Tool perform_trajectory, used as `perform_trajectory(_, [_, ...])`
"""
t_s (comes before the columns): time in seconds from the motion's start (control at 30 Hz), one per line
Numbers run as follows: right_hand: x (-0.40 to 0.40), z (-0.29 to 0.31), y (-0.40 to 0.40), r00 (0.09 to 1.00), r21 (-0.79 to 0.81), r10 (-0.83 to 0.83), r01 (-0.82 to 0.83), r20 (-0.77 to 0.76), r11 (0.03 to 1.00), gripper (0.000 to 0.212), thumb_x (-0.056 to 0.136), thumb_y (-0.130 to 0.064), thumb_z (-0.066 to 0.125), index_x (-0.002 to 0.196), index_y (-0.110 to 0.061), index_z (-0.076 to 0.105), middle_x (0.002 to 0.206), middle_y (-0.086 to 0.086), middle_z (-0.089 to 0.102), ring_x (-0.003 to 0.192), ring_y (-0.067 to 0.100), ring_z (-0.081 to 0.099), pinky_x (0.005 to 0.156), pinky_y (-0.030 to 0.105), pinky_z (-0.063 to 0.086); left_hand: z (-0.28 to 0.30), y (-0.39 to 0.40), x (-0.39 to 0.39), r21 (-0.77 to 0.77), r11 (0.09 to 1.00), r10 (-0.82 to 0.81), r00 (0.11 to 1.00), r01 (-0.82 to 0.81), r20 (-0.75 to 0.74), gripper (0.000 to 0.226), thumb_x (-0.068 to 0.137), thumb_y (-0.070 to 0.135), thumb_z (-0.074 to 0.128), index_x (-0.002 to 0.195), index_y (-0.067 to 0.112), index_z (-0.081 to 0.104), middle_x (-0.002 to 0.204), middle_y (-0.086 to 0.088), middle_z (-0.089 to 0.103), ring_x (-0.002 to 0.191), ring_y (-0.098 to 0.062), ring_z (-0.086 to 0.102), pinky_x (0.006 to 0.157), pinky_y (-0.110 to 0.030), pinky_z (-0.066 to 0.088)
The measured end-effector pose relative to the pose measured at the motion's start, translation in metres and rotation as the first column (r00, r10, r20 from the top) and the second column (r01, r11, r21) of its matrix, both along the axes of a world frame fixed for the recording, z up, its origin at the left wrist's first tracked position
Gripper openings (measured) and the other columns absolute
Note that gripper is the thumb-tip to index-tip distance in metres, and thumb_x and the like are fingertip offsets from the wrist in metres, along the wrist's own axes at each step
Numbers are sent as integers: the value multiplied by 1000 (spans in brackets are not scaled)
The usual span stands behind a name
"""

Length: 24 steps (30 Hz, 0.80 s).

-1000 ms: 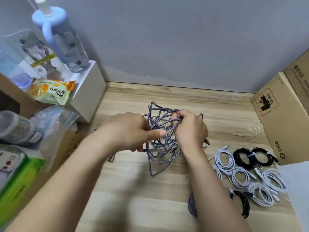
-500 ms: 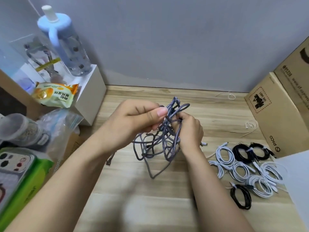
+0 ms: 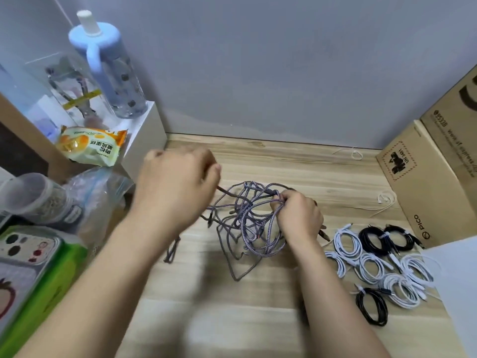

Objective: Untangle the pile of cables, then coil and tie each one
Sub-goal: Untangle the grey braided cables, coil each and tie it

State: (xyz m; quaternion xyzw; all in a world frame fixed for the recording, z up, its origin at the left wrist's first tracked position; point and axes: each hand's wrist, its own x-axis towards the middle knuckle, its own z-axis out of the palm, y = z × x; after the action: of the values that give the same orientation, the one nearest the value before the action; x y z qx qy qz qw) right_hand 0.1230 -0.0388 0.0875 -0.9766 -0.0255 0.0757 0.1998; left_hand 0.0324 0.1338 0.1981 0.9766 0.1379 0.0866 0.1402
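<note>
Both hands work the cable tangle (image 3: pixel 245 223) at mid tabletop (image 3: pixel 296 164).
Since the earlier frame the left hand (image 3: pixel 175 192) has pulled away to the left, drawing one strand taut in its curled grip, blurred; the tangle has dropped and spread wider. The right hand (image 3: pixel 296 218) grips the clump at its right side, fingers curled round several loops. Tied white and black coils (image 3: pixel 376 262) lie by the right edge. The cardboard box (image 3: pixel 413 192) reads "PICO".

Coiled cables (image 3: pixel 374 264) crowding right side
</note>
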Motion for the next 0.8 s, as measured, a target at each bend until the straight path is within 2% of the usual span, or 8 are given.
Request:
perform_trajectory(0.17, [-3, 6, 5, 1000, -6, 1, -1, -5, 1000, 19, 89, -33, 57, 103, -25, 67, 107, 15, 67, 104, 35, 58, 78, 33, 42, -27, -56, 5, 294, 909, -257, 953, 295, -160, 30, 89, 44, 48, 91, 19, 65, 91, -1, 67, 85, -25, 64, 85, -34, 40])
perform_trajectory(0.27, [-6, 11, 5, 1000, 3, 4, -4, 12, 1000, 17, 89, -29, 57, 102, -25, 67, 105, 15, 67, 103, 35, 58, 75, 33, 41, -42, -60, 16, 274, 924, -181, 935, 268, -306, 24, 97, 24, 44, 117, 12, 44, 119, -5, 48, 104, -28, 58, 71, -33, 35])
perform_trajectory(0.37, [-8, 15, 3, 1000, 15, -5, 4, 26, 1000, 16, 89, -28, 57, 100, -24, 68, 104, 15, 67, 101, 37, 58, 69, 32, 36, -44, -53, 25, 250, 951, -91, 939, 180, -331, 39, 96, 47, 41, 114, 13, 44, 118, -8, 47, 102, -29, 60, 65, -32, 33])
perform_trajectory(0.47, [-6, 16, 1, 999, -23, -9, 10, 38, 1000, 15, 89, -26, 56, 99, -24, 67, 103, 14, 67, 101, 36, 59, 67, 30, 31, -29, -39, 30, 154, 976, -93, 935, 153, -342, 55, 86, 70, 36, 69, 19, 51, 83, -5, 59, 89, -28, 60, 63, -28, 32])
perform_trajectory(0.53, [-4, 15, -2, 999, -48, -20, 22, 40, 999, 16, 90, -26, 55, 101, -23, 67, 104, 14, 67, 101, 35, 59, 67, 31, 30, -13, -28, 30, -192, 979, -112, 963, 65, -244, 64, 75, 70, 57, 49, 14, 40, 48, 1, 39, 57, -21, 46, 51, -28, 24])
perform_trajectory(0.63, [-3, 10, 3, 998, -12, -35, 36, 48, 999, 19, 91, -23, 53, 103, -26, 66, 103, 15, 67, 100, 37, 58, 67, 32, 31, 0, -22, 30, -778, 616, -140, 989, 124, 46, 63, 66, 42, 77, 39, 16, 26, 43, 8, 16, 43, -13, 15, 47, -29, 12])
perform_trajectory(0.7, [-2, 8, 11, 998, -7, -18, 18, 59, 1000, 22, 92, -18, 50, 105, -26, 66, 104, 14, 67, 100, 36, 58, 67, 32, 31, 5, -27, 26, -873, 439, -127, 977, 213, 174, 61, 70, 18, 77, 41, 23, 24, 45, 9, 14, 44, -8, 13, 43, -24, 14])
perform_trajectory(0.8, [2, -1, 14, 999, -3, -16, 16, 32, 1000, 25, 93, -13, 46, 104, -23, 66, 105, 14, 68, 100, 35, 59, 67, 31, 31, 16, -32, 15, -887, 328, -116, 946, 325, 303, 50, 61, 10, 72, 37, 22, 30, 43, 9, 17, 41, -6, 15, 40, -15, 18])
